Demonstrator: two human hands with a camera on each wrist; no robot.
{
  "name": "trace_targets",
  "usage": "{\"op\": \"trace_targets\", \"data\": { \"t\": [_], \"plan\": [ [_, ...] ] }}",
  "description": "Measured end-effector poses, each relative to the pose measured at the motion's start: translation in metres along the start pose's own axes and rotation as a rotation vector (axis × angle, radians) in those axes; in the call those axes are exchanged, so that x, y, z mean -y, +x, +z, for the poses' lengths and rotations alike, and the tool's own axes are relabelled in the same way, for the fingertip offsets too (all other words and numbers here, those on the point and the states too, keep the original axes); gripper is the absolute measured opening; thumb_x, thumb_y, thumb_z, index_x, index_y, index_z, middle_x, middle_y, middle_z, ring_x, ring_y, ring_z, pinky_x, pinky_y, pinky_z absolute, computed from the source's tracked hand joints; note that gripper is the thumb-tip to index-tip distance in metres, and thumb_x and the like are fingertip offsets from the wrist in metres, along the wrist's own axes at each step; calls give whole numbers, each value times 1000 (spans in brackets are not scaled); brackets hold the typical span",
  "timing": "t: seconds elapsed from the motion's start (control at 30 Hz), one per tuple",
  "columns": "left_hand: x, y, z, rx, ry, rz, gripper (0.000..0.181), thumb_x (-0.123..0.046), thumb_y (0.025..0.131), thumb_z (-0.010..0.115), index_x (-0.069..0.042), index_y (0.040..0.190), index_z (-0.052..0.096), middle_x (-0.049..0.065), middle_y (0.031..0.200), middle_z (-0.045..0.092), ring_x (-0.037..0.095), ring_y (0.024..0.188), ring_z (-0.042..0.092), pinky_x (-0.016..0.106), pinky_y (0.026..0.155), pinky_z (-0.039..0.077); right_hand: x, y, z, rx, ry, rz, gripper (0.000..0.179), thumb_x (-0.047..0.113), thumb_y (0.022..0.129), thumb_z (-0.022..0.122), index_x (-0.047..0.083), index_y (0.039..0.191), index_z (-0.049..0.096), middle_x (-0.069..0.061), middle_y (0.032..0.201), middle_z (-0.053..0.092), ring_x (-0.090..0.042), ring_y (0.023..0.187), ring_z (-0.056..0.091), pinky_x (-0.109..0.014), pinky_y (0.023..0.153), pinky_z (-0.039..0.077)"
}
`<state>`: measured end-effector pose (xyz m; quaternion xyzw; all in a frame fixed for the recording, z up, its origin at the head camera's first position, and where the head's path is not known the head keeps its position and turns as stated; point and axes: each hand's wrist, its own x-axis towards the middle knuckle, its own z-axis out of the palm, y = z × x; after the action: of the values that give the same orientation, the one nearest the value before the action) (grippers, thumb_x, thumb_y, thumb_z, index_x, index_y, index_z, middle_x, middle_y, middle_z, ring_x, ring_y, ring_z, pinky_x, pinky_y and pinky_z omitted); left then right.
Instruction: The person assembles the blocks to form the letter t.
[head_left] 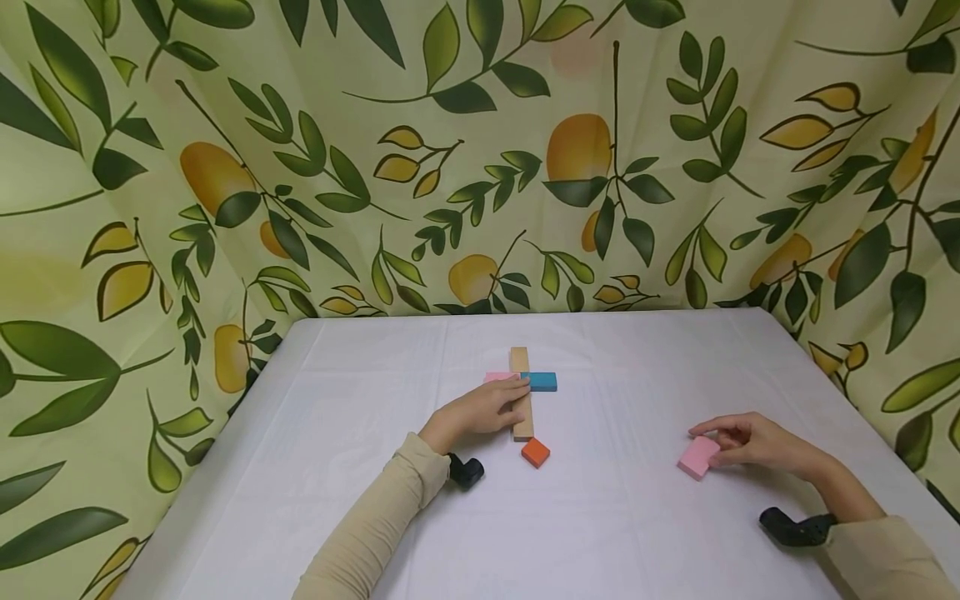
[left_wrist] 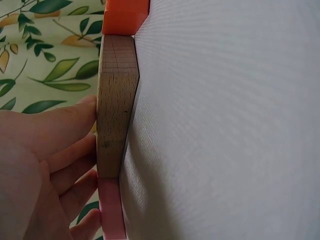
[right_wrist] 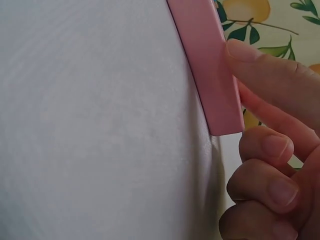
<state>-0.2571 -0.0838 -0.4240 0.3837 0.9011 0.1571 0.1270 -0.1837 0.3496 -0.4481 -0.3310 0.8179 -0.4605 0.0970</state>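
Observation:
In the head view, my left hand (head_left: 480, 410) rests over a cross of flat blocks at the table's middle. Its fingertips touch the upper faces of the wooden block (left_wrist: 112, 122) and the pink block beside it (left_wrist: 112, 210). A blue block (head_left: 542, 382) forms the right arm of the cross, and another wooden block (head_left: 519, 359) extends from the far side. The orange block (head_left: 536, 452) lies at the near end, set at an angle. Off to the right, my right hand (head_left: 757, 442) pinches a separate pink block (head_left: 698, 457) between thumb and index finger, its other fingers curled.
A white cloth covers the table (head_left: 600, 533). Behind it hangs a leaf-and-fruit patterned curtain (head_left: 495, 208). Black wrist devices (head_left: 797, 528) sit at both cuffs.

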Motion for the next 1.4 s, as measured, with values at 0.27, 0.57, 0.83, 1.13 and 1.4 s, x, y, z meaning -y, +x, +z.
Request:
{"op": "trace_targets", "data": {
  "t": [0.27, 0.57, 0.83, 1.13, 1.4],
  "plan": [
    [-1, 0, -1, -2, 5, -5, 54, -23, 99, 53, -2, 146, 39, 8, 158, 34, 24, 150, 27, 38, 122, 28, -3, 2, -10, 92, 47, 57, 37, -4, 84, 66, 3, 120, 65, -10, 66, 29, -21, 61, 34, -24, 49, 28],
    [-1, 0, -1, 3, 6, -11, 54, -24, 99, 53, -3, 147, 39, 7, 158, 33, 24, 150, 26, 38, 123, 28, -6, 9, -17, 191, 73, 58, 37, -2, 85, 65, 0, 122, 63, -7, 67, 27, -23, 62, 32, -25, 49, 26],
    [0, -1, -1, 10, 11, -13, 54, -24, 99, 53, -3, 147, 38, 7, 158, 33, 24, 151, 26, 38, 123, 28, -8, 11, -22, 214, 98, 79, 35, -2, 84, 66, 3, 118, 67, -7, 70, 30, -21, 66, 35, -25, 51, 27],
    [-1, -1, -1, 4, 5, -3, 54, -23, 98, 54, -2, 146, 39, 8, 158, 34, 24, 150, 26, 39, 122, 28, -8, 10, -22, 190, 73, 85, 31, -2, 84, 67, 5, 114, 69, -3, 78, 46, -15, 72, 41, -24, 52, 28],
    [0, -1, -1, 8, 4, -5, 54, -24, 99, 52, -3, 147, 38, 8, 158, 33, 24, 151, 25, 38, 123, 27, -8, 10, -19, 163, 32, 68, 30, 0, 84, 68, 5, 113, 69, 21, 94, 59, -7, 79, 45, -25, 56, 28]
  ]
}}
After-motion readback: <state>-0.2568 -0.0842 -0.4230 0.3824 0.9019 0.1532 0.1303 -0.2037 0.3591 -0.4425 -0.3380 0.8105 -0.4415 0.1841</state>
